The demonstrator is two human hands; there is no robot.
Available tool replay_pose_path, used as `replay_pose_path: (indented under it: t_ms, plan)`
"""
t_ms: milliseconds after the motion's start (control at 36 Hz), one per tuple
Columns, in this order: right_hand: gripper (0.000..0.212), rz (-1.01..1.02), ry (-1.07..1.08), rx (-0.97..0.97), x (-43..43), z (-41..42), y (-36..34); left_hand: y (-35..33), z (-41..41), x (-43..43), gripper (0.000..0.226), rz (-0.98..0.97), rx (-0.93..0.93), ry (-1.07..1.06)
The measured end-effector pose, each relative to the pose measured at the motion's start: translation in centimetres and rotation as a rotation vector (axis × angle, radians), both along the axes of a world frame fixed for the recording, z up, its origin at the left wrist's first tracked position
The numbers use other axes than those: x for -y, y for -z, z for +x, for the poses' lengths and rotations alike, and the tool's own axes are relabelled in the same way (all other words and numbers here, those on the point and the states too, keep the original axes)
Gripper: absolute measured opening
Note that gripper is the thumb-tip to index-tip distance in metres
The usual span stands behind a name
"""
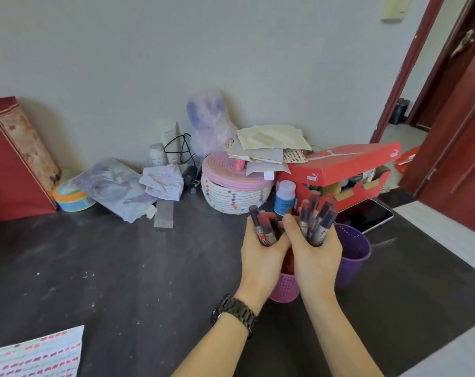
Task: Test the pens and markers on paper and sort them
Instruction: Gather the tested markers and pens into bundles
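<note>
Dark tabletop [122, 268] takes up most of the view, w/ clutter pushed back against the wall. The red Puma shoebox [339, 164] sits at back right, lid ajar. A rope basket [230, 197] w/ pink lid stands just left of it.

The test paper [40, 355] lies at the near left corner, already covered in rows of red/pink strokes. It's well apart from the hands, prob. parked there so the sorting area stays free.

A dark tablet [369, 216] lies flat in front of the shoebox. Purple cup [353, 257] stands just right of the hands and looks empty inside. Pink cup [284, 288] is directly under and btwn both wrists, mostly hidden.

The person's left hand [260, 257] has fingers curled tight round a bunch of markers [262, 227], caps up. The right hand [315, 257] wraps a second bunch [317, 221] the same way, thumb pressed across the front. Both bunches are above the pink cup, and the hands touch at the thumbs. This looks like one cupful split into two fistfuls so the lot comes out at once, w/ the purple cup as the likely second bin.

A small blue-label bottle [284, 198] stands behind the hands. A black watch [233, 312] is on the left wrist.
</note>
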State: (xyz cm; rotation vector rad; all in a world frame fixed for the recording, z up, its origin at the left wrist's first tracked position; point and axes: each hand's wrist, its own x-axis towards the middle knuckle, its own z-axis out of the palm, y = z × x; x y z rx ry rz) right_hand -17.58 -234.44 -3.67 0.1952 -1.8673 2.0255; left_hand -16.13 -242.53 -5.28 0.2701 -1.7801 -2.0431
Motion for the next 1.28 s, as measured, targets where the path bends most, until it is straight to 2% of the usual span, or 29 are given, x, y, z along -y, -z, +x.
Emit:
replay_pose_path:
  t_ms: [83,194,250,306,389,444,528,583,639,694,722,778,917,1000,1167,1278]
  plan:
    - [0.026,-0.029,-0.048,-0.017,0.4,0.2,0.1,-0.2,0.5,0.8,0.049,0.021,-0.018,0.081]
    - [0.04,-0.008,-0.076,0.058,1.1,0.4,0.0,-1.1,0.8,1.5,0.069,0.153,0.037,0.213]
    - [0.027,0.037,-0.073,0.089,1.1,0.3,-0.1,-1.5,0.8,1.9,0.057,0.211,0.041,0.211]
    - [0.017,0.108,-0.076,0.1,0.8,-0.1,-0.1,-1.8,0.5,2.3,0.042,0.156,0.049,0.193]
    - [0.029,0.275,-0.158,0.164,0.5,-1.0,-0.2,-1.4,0.0,2.6,0.029,-0.002,0.118,0.234]
    - [0.029,0.308,-0.173,0.224,0.4,-1.6,-0.4,-1.3,0.2,2.5,0.034,-0.03,0.174,0.316]
    - [0.027,0.18,-0.164,0.349,0.6,-1.8,-0.9,-1.7,0.8,2.6,0.046,-0.027,0.199,0.329]
    - [0.039,0.104,-0.169,0.397,0.7,-1.3,-1.0,-1.8,1.2,2.9,0.05,0.038,0.169,0.269]
    - [0.044,-0.017,-0.192,0.407,0.6,-0.6,-0.7,-1.8,1.8,3.2,0.045,0.097,0.143,0.233]
    - [0.033,-0.165,-0.226,0.393,0.4,0.3,-0.2,-1.3,2.6,3.2,0.034,0.135,0.138,0.232]
    - [0.028,-0.173,-0.231,0.361,0.2,0.7,0.2,-0.9,3.1,3.2,0.032,0.144,0.14,0.241]
    - [0.034,-0.09,-0.244,0.305,0.0,1.2,1.0,0.1,4.1,2.9,0.041,0.133,0.161,0.266]
    - [0.044,0.266,-0.271,0.21,-0.2,1.0,1.7,0.9,5.3,1.8,0.056,-0.127,0.209,0.285]
    - [0.045,0.398,-0.223,0.211,-0.6,0.4,1.3,0.8,5.3,2.0,0.057,-0.135,0.217,0.311]
    - [0.049,0.324,-0.197,0.248,-1.3,1.5,1.4,0.4,6.4,3.4,0.064,-0.181,0.274,0.364]
    - [0.053,0.366,0.023,0.15,-1.7,4.0,1.4,-0.4,9.2,6.1,0.072,-0.36,0.299,0.26]
